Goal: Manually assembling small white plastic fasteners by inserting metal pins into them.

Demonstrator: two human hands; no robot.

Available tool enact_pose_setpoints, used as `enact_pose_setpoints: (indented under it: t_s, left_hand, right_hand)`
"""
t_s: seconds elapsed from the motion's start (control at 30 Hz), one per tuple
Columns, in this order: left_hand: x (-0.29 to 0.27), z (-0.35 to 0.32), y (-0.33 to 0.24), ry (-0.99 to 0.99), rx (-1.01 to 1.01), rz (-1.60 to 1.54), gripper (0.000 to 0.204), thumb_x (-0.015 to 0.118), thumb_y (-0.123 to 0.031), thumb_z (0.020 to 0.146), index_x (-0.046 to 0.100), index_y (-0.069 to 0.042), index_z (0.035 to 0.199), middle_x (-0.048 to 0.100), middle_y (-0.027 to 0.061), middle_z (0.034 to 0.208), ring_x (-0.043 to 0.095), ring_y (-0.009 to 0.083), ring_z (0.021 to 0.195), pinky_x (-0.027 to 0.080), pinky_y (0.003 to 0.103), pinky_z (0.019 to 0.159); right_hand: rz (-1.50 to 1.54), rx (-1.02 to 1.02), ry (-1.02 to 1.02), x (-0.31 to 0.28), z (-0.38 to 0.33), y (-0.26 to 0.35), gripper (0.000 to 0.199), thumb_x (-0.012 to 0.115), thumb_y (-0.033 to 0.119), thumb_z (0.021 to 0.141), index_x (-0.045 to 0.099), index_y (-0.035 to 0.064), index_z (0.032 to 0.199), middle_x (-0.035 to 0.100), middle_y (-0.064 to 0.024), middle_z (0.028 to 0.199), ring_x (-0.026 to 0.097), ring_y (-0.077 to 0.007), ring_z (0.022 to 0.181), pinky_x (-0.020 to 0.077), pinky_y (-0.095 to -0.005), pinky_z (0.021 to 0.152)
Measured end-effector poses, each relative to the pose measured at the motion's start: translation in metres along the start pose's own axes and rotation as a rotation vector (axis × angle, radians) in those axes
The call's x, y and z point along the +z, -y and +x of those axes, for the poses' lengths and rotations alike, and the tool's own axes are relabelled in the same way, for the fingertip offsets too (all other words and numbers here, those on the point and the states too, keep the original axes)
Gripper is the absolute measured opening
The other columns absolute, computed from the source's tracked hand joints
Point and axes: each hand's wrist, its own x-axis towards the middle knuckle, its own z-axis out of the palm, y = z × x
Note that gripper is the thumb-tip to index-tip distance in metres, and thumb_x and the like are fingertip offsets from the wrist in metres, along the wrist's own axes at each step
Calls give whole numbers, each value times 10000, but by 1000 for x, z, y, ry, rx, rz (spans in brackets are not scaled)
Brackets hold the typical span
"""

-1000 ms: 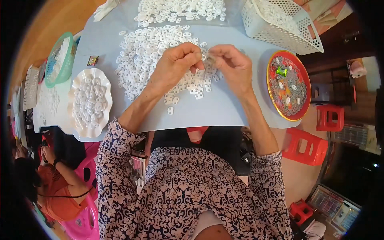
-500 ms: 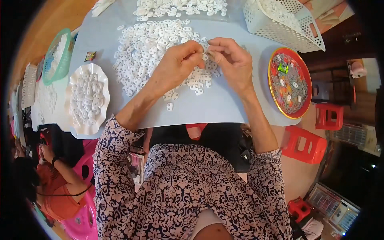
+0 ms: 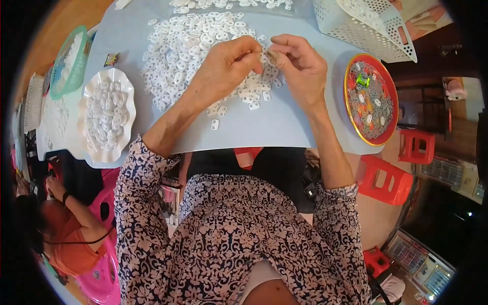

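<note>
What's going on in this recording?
A person at a pale blue table is working with small white two-holed pieces. The left hand and right hand are close together over a heap of pieces, with something small and whitish between their fingertips; the exact grip is too small to make out. More pieces fill a scalloped white dish to the left; a red tray of thin grey items sits to the right.

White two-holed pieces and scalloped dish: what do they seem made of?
White two-holed pieces: probably smooth plastic, judging by their repeated, moulded-looking shape. Scalloped dish: smooth, slightly glossy, plastic or ceramic; its wavy, evenly pale rim leaves either open.
</note>
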Motion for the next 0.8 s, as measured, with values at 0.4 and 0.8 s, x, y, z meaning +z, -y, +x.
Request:
enact_pose_setpoints:
  t_s: [0.4, 0.8]
  left_hand:
    - [2, -2, 1, -3, 2, 25, 142, 478, -119, 900, 572, -14, 885, 623, 25, 712, 427, 59, 554, 363, 237, 499]
    - [-1, -4, 0, 102, -85, 46, 148, 494, -99, 930, 569, 8, 998, 625, 50, 766, 535, 85, 715, 449, 233, 670]
  right_hand:
    - [-1, -22, 8, 2, -2, -1, 230, 654, 4, 823, 624, 15, 1051, 658, -34, 888, 572, -70, 782, 472, -207, 709]
    - [-48, -35, 52, -1, -3, -1, 216, 648, -10, 808, 642, 20, 1021, 661, -26, 871, 577, -79, 759, 479, -211, 685]
